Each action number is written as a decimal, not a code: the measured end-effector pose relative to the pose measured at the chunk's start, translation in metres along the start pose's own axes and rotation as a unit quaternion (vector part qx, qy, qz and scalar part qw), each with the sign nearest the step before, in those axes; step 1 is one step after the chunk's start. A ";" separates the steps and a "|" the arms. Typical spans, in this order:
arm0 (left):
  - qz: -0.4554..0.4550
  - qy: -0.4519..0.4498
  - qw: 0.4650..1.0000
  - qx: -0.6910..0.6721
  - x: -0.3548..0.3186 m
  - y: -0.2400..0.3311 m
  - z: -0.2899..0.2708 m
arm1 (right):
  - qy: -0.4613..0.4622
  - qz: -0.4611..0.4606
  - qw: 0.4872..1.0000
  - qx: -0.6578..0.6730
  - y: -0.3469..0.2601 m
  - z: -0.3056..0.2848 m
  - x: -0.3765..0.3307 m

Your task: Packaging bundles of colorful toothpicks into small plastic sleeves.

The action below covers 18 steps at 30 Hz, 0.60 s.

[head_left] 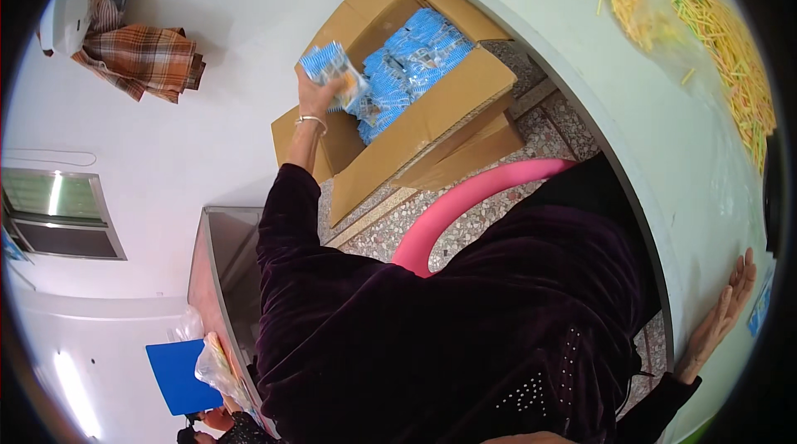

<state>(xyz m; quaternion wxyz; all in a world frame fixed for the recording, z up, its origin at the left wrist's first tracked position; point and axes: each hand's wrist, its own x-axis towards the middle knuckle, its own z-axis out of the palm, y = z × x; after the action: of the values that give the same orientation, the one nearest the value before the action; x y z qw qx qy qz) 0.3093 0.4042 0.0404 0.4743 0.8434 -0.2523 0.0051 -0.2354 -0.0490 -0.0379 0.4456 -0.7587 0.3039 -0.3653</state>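
Observation:
My left hand (319,97) is closed round a small bunch of blue-and-white plastic packets (325,60), slightly blurred, above the left side of an open cardboard box (448,116). Inside that box lie many similar blue packets (427,50), stacked in rows. My right hand (721,319) rests on the pale green tabletop (618,62) with its fingers stretched out, nothing visible in it. Just beyond its fingertips, at the table's right rim, lies a blue packet (760,311), partly cut off by the picture's edge.
A heap of thin yellow, green and pink sticks (730,75) lies on the table beside a clear plastic bag (635,4). A curved pink tube (444,216) stands between me and the box. Plaid cloth (141,58) hangs at upper left. Another person (220,427) shows at lower left near a blue panel (184,378).

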 end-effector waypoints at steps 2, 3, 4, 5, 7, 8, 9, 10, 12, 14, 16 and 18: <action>-0.044 0.085 0.983 0.158 -0.019 -0.045 -0.009 | 0.013 0.013 1.000 -0.023 -0.004 0.001 0.000; -0.046 0.084 0.983 0.154 -0.025 -0.067 -0.010 | 0.012 0.012 0.999 -0.027 -0.005 0.001 -0.001; -0.087 0.089 0.980 0.155 -0.028 -0.087 -0.008 | 0.017 0.019 0.999 -0.046 -0.006 -0.001 -0.003; -0.127 0.096 0.974 0.158 -0.033 -0.107 -0.009 | 0.021 0.023 0.998 -0.062 -0.006 0.000 -0.003; -0.180 0.094 0.952 0.227 -0.036 -0.146 -0.020 | 0.016 0.019 0.998 -0.056 -0.008 0.004 0.000; -0.231 0.089 0.923 0.295 -0.038 -0.164 -0.026 | 0.012 0.018 0.999 -0.049 -0.008 0.006 0.002; -0.258 0.084 0.920 0.282 -0.040 -0.175 -0.027 | 0.011 0.016 0.999 -0.049 -0.008 0.007 0.003; -0.260 0.087 0.919 0.283 -0.044 -0.184 -0.029 | 0.007 0.015 0.999 -0.049 -0.006 0.009 0.004; -0.319 0.058 0.931 0.165 -0.048 -0.196 -0.013 | 0.009 0.015 0.998 -0.057 -0.007 0.009 0.002; -0.304 0.059 0.948 0.074 -0.050 -0.194 0.016 | 0.010 0.019 0.998 -0.065 -0.012 0.007 0.001; -0.375 0.086 0.921 -0.060 -0.046 -0.166 0.047 | 0.016 0.028 0.995 -0.092 -0.008 -0.001 -0.004; -0.398 0.120 0.905 -0.091 -0.047 -0.170 0.037 | 0.010 0.026 0.995 -0.093 -0.005 0.003 -0.001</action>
<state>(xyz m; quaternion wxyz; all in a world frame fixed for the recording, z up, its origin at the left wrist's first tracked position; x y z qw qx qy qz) 0.3324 0.4661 -0.1272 0.5384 0.8198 0.1637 -0.1061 -0.2332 -0.0447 -0.0352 0.3793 -0.7850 0.3603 -0.3317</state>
